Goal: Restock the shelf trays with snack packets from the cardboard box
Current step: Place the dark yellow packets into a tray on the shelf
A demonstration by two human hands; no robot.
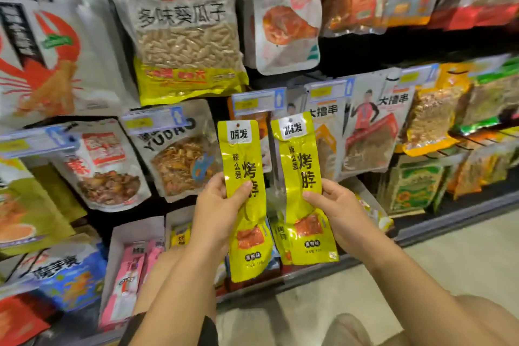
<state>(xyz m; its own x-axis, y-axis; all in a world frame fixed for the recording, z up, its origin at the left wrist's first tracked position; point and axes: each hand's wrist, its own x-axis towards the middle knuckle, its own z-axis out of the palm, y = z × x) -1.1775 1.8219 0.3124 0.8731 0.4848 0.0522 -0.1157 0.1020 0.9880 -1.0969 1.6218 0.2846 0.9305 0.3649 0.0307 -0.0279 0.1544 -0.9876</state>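
Head view shows 2 yellow snack packets held upright, just beside each other, in front of the shelving and above the bottom shelf's front edge. The left hand (222, 205) pinches the left packet (243, 160) at mid-length, with the thumb across the printed face and the fingers curled behind. The right hand (335, 213) grips the right packet (300, 154) in the same manner. The cardboard box is not in view, so the step in hand is judged to be placement: both packets are out of the box and not yet in a tray. The next move calls for lowering the pair toward the bottom shelf, where matching yellow stock (281, 233) shows directly behind them, and seating each packet upright with the label facing outward. Toward the left end of that shelf, a white tray (120, 233) holds pink packets (130, 267). The adjacent tray (175, 219) holds yellow packets, largely hidden by the left forearm. How much space either tray has left cannot be determined.
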